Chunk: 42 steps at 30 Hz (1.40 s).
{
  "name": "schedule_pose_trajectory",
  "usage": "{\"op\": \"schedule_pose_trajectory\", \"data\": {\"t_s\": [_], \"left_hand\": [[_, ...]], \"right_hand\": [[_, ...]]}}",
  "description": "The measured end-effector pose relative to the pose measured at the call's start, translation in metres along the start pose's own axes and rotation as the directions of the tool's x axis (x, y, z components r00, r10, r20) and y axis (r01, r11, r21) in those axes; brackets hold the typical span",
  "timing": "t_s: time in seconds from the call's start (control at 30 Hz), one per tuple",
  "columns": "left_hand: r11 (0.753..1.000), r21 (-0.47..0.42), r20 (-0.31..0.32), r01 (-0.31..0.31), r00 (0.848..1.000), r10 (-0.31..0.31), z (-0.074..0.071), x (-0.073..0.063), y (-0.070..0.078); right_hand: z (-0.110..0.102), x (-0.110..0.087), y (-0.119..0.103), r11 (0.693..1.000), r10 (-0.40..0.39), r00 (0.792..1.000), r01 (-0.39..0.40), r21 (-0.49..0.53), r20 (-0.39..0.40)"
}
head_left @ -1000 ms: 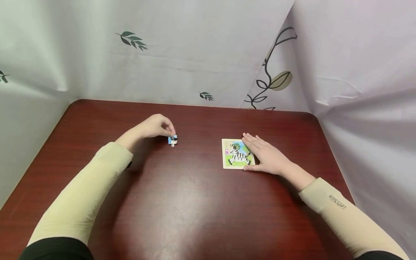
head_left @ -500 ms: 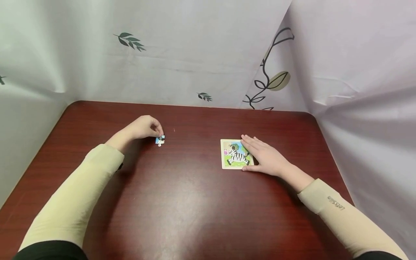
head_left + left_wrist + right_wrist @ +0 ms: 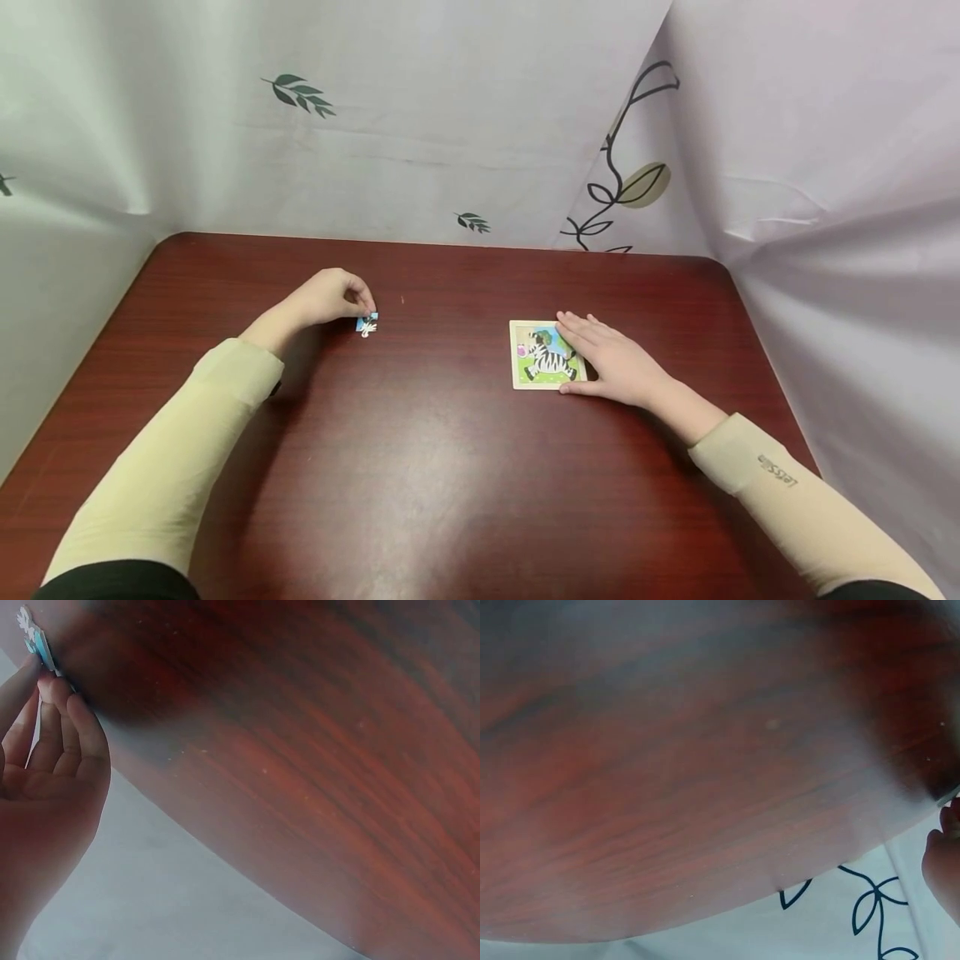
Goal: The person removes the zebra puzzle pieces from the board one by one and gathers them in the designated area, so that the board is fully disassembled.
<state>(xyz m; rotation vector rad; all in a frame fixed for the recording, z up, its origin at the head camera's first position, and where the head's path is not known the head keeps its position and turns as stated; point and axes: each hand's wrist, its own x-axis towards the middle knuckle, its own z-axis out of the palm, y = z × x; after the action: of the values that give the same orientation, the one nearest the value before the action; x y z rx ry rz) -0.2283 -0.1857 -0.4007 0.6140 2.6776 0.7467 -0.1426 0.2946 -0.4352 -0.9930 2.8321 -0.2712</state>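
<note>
My left hand (image 3: 330,296) pinches a small jigsaw piece (image 3: 367,325) between thumb and fingertips, left of the table's middle. The piece is blue with black and white marks. In the left wrist view the same piece (image 3: 41,646) sticks up past the fingertips. To the right lies a square zebra puzzle board (image 3: 548,380) with a pale wooden frame and a bare tan patch at its upper left. My right hand (image 3: 618,358) rests with straight fingers on the board's right side, the thumb at its lower edge. The right wrist view shows only a bit of that hand.
A glossy dark red-brown table (image 3: 420,467) lies under both hands. Behind it and at the sides hang pale cloth walls (image 3: 420,125) with leaf and vine prints, close to the table's back edge.
Over the first half second my left hand moved left, away from the board, with the jigsaw piece in its fingers. Since then it has barely shifted. My right hand stays on the board.
</note>
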Motion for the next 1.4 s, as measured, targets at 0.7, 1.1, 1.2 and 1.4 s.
{"op": "schedule_pose_trajectory", "data": {"t_s": [0.7, 1.1, 1.2, 1.4], "left_hand": [[1.0, -0.017, -0.035, 0.008, 0.999, -0.008, 0.005, 0.0, -0.002], [0.999, -0.028, -0.053, -0.019, 0.998, 0.017, 0.004, 0.015, 0.011], [0.997, -0.059, -0.049, -0.049, 0.998, 0.046, 0.008, 0.023, 0.025], [0.988, -0.087, -0.035, -0.125, 0.992, 0.123, 0.02, 0.044, 0.054]], "right_hand": [[0.001, 0.0, 0.001, 0.999, -0.004, 1.0, 0.006, 0.043, -0.027], [0.003, 0.0, 0.003, 0.999, -0.001, 1.0, 0.002, 0.049, -0.023], [0.002, -0.001, 0.004, 0.999, -0.004, 1.0, 0.006, 0.047, -0.026], [0.004, -0.001, 0.006, 0.999, -0.026, 0.997, 0.029, 0.03, -0.07]]}}
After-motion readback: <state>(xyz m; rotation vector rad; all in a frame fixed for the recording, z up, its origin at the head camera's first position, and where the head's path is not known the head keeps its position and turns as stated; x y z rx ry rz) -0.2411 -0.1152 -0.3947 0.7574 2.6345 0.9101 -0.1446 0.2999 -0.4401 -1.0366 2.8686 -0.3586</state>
